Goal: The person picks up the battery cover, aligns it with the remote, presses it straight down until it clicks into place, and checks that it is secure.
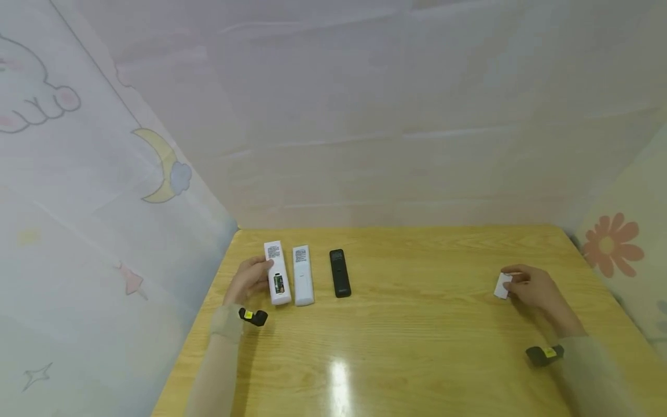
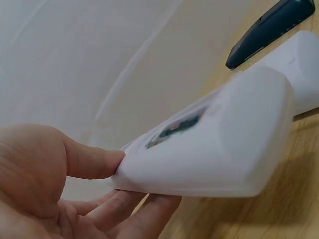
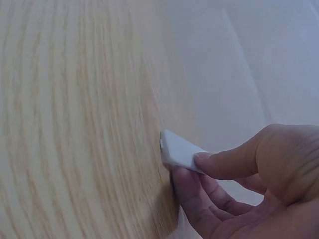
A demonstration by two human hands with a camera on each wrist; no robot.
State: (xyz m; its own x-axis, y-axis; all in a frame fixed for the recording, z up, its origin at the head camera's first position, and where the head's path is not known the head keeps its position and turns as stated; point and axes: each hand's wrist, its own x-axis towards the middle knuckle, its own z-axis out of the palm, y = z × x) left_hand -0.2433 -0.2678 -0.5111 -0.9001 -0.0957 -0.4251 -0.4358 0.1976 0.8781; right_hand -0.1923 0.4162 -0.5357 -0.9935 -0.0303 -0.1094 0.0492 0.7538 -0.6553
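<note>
My left hand (image 1: 252, 276) grips a white remote control (image 1: 277, 269) by its side, thumb on top and fingers beneath. The back of that remote faces up, and its battery compartment (image 1: 279, 284) is uncovered with batteries showing inside. In the left wrist view the white remote (image 2: 224, 149) is tilted, its blunt end toward the camera. Far to the right, my right hand (image 1: 532, 286) pinches a small white battery cover (image 1: 502, 286) between thumb and fingers. The right wrist view shows this cover (image 3: 180, 152) close to the tabletop.
A second white remote (image 1: 303, 275) lies back-up just right of the held one. Beyond it lies a black remote (image 1: 340, 273). The wooden table (image 1: 406, 336) meets a pale curtain (image 1: 365, 145) at its back, with printed sheets at both sides.
</note>
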